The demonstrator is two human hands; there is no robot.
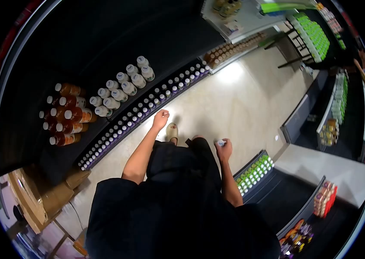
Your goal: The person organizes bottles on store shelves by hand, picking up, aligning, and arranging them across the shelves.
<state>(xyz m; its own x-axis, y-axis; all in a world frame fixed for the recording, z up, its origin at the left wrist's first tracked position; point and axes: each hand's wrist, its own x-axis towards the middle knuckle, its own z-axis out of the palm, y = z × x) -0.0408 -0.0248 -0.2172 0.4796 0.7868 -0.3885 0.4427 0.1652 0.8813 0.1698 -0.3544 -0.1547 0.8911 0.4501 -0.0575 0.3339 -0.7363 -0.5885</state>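
My left hand (161, 120) is closed in front of me, beside the low shelf row of white-capped bottles (149, 106). A small pale spot shows at its fingertips, too small to name. Lower on the right, my right hand (225, 151) is wrapped around a bottle (221, 143), seen from above by its white cap; its body is mostly hidden by the hand. Left of my hands, several white bottles (122, 77) stand in two rows on the dark shelf (104, 39). Next to them is a cluster of orange-brown drink bottles (73, 114) with white caps.
Cardboard boxes (46, 200) stand at the lower left. Green-and-white bottles (253, 173) fill a low shelf to my right, with red packs (325, 199) beyond. A dark stool (287, 48) bearing green packs (311, 38) stands on the pale floor (247, 93) at the far right.
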